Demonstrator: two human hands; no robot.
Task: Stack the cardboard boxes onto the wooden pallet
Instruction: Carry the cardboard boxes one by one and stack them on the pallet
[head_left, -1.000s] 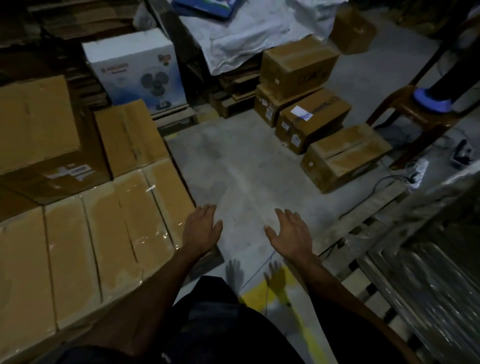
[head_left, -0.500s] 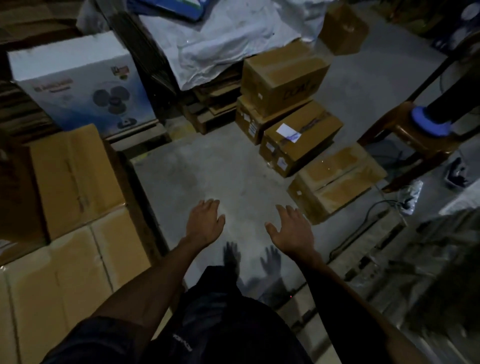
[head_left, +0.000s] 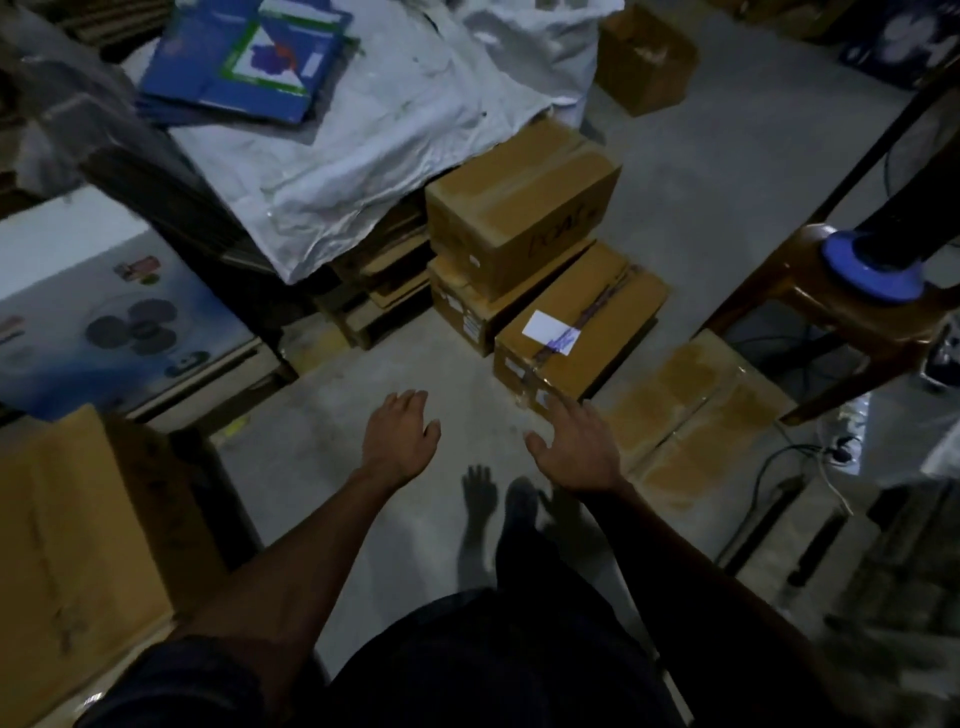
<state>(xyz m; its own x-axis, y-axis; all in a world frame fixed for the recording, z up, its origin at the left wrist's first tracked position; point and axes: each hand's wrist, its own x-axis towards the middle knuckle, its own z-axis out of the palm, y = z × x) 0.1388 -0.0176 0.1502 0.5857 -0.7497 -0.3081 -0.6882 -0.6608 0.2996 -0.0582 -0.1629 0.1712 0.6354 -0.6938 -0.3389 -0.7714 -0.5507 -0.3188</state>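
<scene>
Cardboard boxes (head_left: 582, 332) now nearer both empty, spread-fingered hands: left (head_left: 397, 441), right (head_left: 574, 449).

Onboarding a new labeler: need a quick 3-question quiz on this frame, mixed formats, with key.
1. True or false: the left hand is gripping a cardboard box.
2. Multiple choice: the box with the white label lies
A) on top of another box
B) on the floor
C) on the brown plastic chair
3. Fill in: the right hand is open, fingers spread, and holds ____.

Key
1. False: it is open, over the bare floor.
2. B
3. nothing
</scene>
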